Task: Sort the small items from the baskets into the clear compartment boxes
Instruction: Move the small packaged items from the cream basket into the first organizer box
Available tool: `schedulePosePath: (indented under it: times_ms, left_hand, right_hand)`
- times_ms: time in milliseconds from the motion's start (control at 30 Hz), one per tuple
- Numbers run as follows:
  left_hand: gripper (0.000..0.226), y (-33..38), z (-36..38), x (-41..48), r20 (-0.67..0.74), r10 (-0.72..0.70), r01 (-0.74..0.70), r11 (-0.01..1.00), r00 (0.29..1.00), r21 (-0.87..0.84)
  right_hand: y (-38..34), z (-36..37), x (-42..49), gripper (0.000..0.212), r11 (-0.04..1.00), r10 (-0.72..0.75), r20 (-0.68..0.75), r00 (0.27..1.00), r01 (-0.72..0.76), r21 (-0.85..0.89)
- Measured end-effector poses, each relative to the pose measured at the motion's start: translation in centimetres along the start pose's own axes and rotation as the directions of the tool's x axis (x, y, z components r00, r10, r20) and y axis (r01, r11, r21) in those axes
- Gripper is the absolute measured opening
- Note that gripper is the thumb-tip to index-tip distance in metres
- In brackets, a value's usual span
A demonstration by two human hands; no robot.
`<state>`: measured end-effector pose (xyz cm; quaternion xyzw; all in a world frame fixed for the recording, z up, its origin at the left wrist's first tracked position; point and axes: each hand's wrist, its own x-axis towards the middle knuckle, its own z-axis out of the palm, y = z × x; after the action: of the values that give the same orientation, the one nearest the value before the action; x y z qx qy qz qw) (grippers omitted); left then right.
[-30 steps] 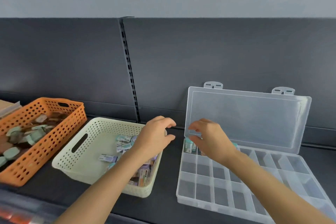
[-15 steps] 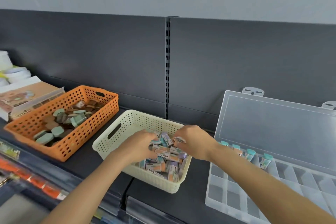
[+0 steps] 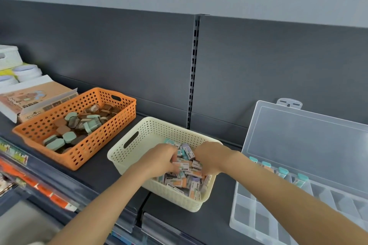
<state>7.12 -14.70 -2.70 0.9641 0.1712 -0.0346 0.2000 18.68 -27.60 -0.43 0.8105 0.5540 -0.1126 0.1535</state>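
A cream perforated basket stands at the middle of the dark shelf, holding a heap of small wrapped erasers. Both my hands are down in that heap. My left hand curls its fingers round some erasers on the heap's left side. My right hand curls over others on the right side, with its fingertips hidden in the pile. To the right lies the clear compartment box with its lid standing open. Several teal-capped items stand in its back row.
An orange basket of green and brown items sits left of the cream one. A printed cardboard box and white tubs lie at the far left. The shelf's front edge carries price strips. A dark back panel rises behind.
My view has swung left. My right hand left the compartment box and my left hand dropped; both went down into the cream basket and closed on erasers.
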Motion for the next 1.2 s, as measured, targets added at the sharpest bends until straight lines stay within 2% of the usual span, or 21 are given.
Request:
schedulePosePath:
  times_ms: [133,233,300,433,533,700,967,1067,1200]
  left_hand:
    - [0.015,-0.1,0.1,0.1,-0.091,-0.009,0.002,0.997,0.996,-0.080]
    - [0.010,0.3,-0.3,0.0,-0.175,0.012,-0.039,0.987,0.985,-0.154]
    - [0.011,0.9,-0.6,0.1,-0.242,0.034,-0.080,0.980,0.970,-0.183]
    - [0.005,3.4,-1.4,0.7,-0.344,0.097,-0.177,0.962,0.934,-0.209]
    - [0.007,6.3,-1.2,0.9,-0.368,0.155,-0.245,0.947,0.917,-0.210]
    - [0.011,11.6,0.0,2.2,-0.357,0.249,-0.339,0.915,0.901,-0.217]
    - [0.006,19.3,3.1,4.2,-0.216,0.424,-0.470,0.843,0.880,-0.260]
    - [0.008,21.4,4.2,5.1,-0.176,0.498,-0.525,0.834,0.849,-0.170]
    - [0.011,22.7,5.8,6.3,-0.079,0.506,-0.508,0.861,0.859,-0.010]
  right_hand:
    - [-0.5,-0.6,-0.2,0.026,0.999,0.016,-0.054,0.998,-0.013,0.047]
    - [-0.1,-1.4,-0.7,0.019,0.997,0.039,-0.116,0.992,-0.030,0.077]
    - [0.8,-1.6,-1.2,0.022,0.987,0.061,-0.190,0.980,-0.030,0.161]
    - [3.9,-1.4,-3.5,0.028,0.933,0.155,-0.400,0.903,-0.001,0.360]
    - [6.4,-0.4,-6.2,0.029,0.895,0.270,-0.461,0.845,-0.045,0.443]
    - [9.7,2.2,-11.3,0.021,0.818,0.457,-0.473,0.753,-0.147,0.557]
    - [12.7,5.9,-17.6,0.008,0.704,0.663,-0.434,0.610,-0.309,0.640]
    - [13.3,7.4,-18.6,0.011,0.675,0.690,-0.393,0.607,-0.345,0.652]
    - [13.4,9.0,-18.5,0.015,0.649,0.694,-0.325,0.643,-0.362,0.669]
